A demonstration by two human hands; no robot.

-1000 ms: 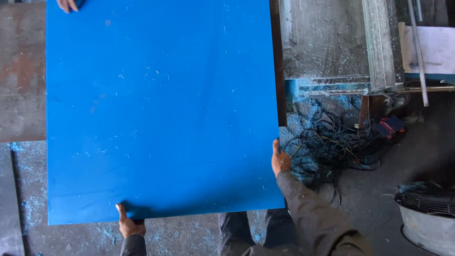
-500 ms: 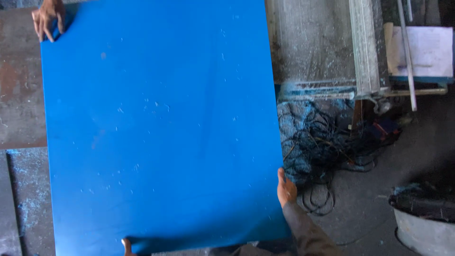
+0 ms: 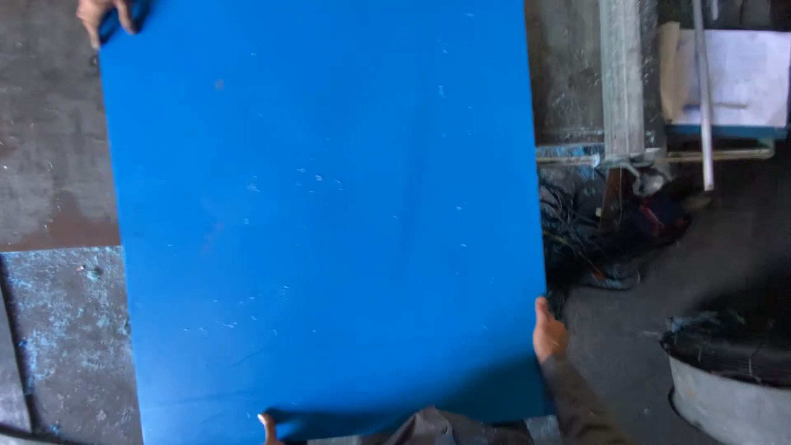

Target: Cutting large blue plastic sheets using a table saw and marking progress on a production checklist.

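A large flat blue sheet [image 3: 329, 214] fills most of the view, held level above a dusty metal table [image 3: 49, 148]. My right hand [image 3: 549, 333] grips its right edge near the lower corner. My left hand [image 3: 268, 428] holds the near edge; only a thumb shows at the bottom of the picture. Another person's hand [image 3: 103, 14] grips the sheet's far left corner at the top.
A tangle of dark wire [image 3: 589, 239] lies on the floor right of the sheet. A metal rail and frame [image 3: 626, 91] with a white paper [image 3: 741, 74] stand at the upper right. A grey tub [image 3: 729, 387] sits at the lower right.
The sheet has slid toward me and lower in view, and the other person's hand at the far corner shows more. My left hand has dropped almost out of the bottom edge.
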